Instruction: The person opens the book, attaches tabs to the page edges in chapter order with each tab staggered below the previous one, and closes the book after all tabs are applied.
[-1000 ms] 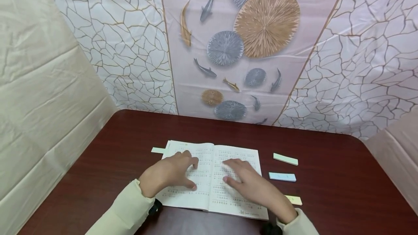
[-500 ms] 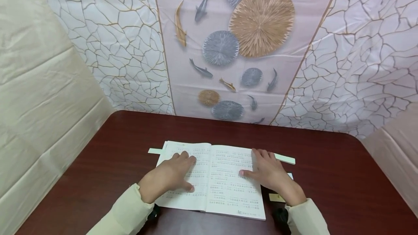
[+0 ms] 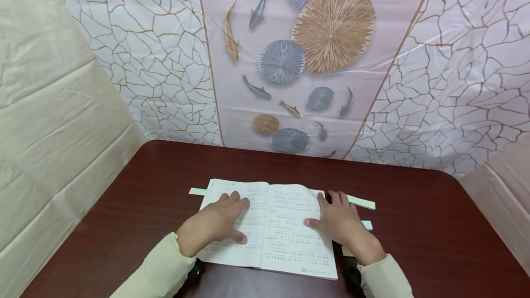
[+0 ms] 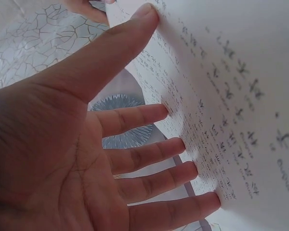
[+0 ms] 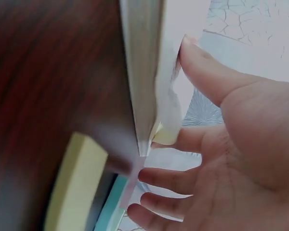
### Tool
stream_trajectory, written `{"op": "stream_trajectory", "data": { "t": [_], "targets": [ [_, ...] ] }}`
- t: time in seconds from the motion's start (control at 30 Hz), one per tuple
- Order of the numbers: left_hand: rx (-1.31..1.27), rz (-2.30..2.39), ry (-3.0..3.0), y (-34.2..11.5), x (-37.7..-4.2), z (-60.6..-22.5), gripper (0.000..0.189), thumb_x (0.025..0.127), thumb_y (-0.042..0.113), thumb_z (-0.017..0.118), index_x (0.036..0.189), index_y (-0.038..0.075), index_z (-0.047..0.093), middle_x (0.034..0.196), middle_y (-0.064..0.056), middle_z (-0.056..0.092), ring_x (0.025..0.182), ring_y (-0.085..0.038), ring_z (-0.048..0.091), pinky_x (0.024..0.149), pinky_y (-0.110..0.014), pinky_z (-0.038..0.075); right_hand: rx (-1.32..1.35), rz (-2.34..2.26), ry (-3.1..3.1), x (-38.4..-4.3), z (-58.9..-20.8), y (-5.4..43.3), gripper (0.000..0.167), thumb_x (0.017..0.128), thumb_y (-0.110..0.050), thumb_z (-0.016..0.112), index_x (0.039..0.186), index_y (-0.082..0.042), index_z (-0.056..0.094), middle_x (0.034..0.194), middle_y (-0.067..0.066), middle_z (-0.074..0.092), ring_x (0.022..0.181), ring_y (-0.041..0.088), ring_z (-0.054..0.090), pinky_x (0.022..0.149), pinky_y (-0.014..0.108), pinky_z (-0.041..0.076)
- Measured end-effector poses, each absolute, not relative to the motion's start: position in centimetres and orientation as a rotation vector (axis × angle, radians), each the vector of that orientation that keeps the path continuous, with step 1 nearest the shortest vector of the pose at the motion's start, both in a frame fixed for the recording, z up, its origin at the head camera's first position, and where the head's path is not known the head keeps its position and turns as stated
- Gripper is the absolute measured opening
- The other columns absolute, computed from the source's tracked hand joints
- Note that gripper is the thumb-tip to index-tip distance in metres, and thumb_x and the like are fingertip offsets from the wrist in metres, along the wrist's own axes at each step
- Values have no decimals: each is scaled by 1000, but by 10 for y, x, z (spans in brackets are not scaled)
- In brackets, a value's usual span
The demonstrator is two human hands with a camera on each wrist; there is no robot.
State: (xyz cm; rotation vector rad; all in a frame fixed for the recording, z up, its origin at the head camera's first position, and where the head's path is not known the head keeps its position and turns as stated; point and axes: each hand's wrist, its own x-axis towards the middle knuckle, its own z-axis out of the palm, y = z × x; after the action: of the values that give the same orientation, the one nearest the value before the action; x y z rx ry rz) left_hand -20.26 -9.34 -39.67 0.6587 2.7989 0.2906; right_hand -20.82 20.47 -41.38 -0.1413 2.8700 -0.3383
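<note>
An open book (image 3: 290, 243) with printed pages lies on the dark red table. My left hand (image 3: 217, 222) rests on the left page; in the left wrist view its fingers are spread, with fingertips touching the paper. My right hand (image 3: 343, 224) is at the book's right edge. Its thumb touches the right page, and its index finger lies at the page's upper outer edge, where the paper (image 5: 171, 113) bulges up. The other fingers reach past the edge, fairly straight. A pale green sticky tab (image 3: 197, 191) juts out from the book's left side.
To the right of the book lie a green sticky-note pad (image 3: 362, 202), a blue one (image 3: 367, 225) and a yellow one (image 3: 347, 251), the last two partly behind my right hand. A patterned cloth (image 3: 285, 105) hangs behind the table (image 3: 414, 224).
My right hand has moved from over the right page to its outer edge, and the page's upper outer corner has lifted slightly. The left hand has stayed on the left page.
</note>
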Motion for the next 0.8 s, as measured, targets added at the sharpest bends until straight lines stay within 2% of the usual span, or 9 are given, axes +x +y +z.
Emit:
{"op": "stream_trajectory", "data": {
  "t": [0.13,0.27,0.33,0.4,0.47,0.53,0.63,0.7,0.8],
  "targets": [
    [665,301,2801,-94,-203,-397,77,74,35,98,137,9,61,117,-9,57,105,-29,56,79,-46,55,-139,-394,2935,-206,-408,200,89,92,-45,82,156,3,44,151,35,44,142,55,36,111,72,34],
    [665,314,2795,-94,-204,-397,77,75,35,98,137,8,61,117,-10,57,104,-29,55,79,-46,55,-101,-655,2933,-203,-399,196,99,91,-32,85,162,6,27,146,33,54,121,43,62,98,60,51],
    [661,312,2790,-94,-204,-397,77,75,36,97,137,9,61,119,-10,58,105,-28,55,80,-46,55,-74,-846,2904,-201,-394,195,104,94,-30,83,164,6,15,141,34,58,103,37,70,85,52,57],
    [655,295,2788,-94,-204,-396,77,75,37,97,138,10,61,120,-9,58,105,-28,56,78,-46,56,-49,-1040,2870,-198,-388,195,103,100,-33,75,166,4,5,135,35,60,92,32,69,77,48,56],
    [653,270,2790,-94,-204,-395,77,75,40,96,138,11,61,120,-8,58,105,-28,57,76,-46,56,-39,-1261,2818,-196,-384,195,94,108,-38,62,167,0,-1,130,33,62,94,31,68,81,43,53],
    [655,242,2795,-95,-203,-395,77,75,43,96,138,13,61,121,-7,58,106,-27,58,75,-47,56,-21,-1528,2696,-193,-380,193,78,114,-41,46,168,-5,3,133,28,58,102,28,66,84,40,53],
    [677,216,2791,-97,-205,-394,79,76,47,94,140,14,61,123,-7,59,107,-27,59,75,-47,56,-15,-1877,2368,-191,-379,189,53,117,-33,29,162,-5,25,130,20,59,102,22,67,83,36,56],
    [687,228,2773,-100,-207,-394,79,77,49,93,141,15,61,127,-7,60,112,-27,59,79,-49,57,-62,-1931,2204,-190,-382,185,46,116,-24,29,155,0,38,124,17,62,95,20,68,74,34,58],
    [685,304,2735,-107,-213,-394,75,82,50,89,144,17,62,137,-7,60,123,-29,58,89,-53,56,-280,-1756,2186,-187,-392,179,40,112,-15,43,144,8,52,118,18,69,95,22,70,75,35,58]
  ]
}}
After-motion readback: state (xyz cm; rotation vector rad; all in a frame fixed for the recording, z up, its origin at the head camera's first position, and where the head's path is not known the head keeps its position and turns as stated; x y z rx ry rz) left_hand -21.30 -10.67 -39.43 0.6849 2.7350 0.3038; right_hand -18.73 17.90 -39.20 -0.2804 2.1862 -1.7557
